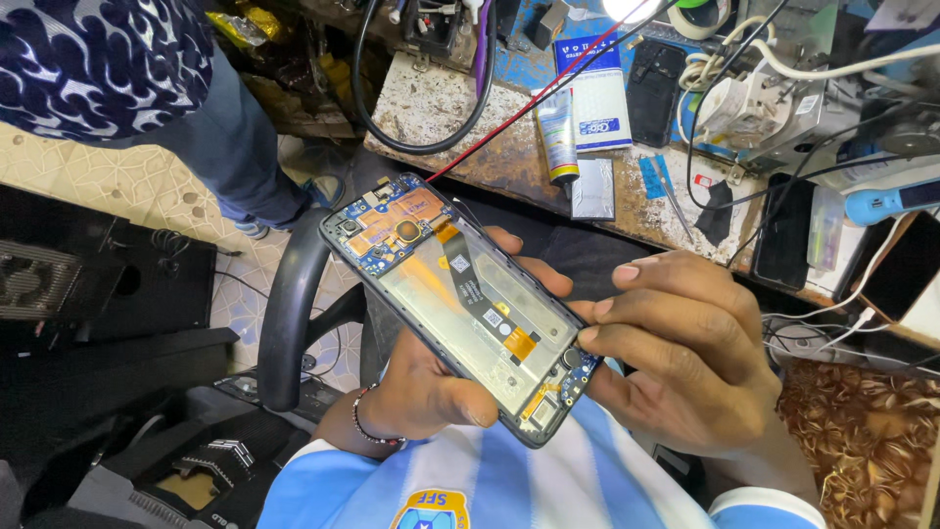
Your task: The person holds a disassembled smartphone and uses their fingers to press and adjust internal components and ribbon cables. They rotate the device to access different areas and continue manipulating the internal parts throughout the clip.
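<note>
Head cam: left hand [416, 387] grips opened phone [460, 299] from below, centre frame, right hand [676, 358] pinching its 4 o'clock end, fingertips [590, 334] prob. on a small part; tabletop [441, 108] w/ tube [558, 137] at 12.

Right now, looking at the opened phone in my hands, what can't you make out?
Head view only:
- Opened black phone with exposed circuit boards: its front side faces away, unseen.
- Left hand: palm and most fingers hidden behind the phone.
- Right hand: fingertips cover the phone's lower corner.
- White glue tube on the cluttered workbench: print too small.
</note>
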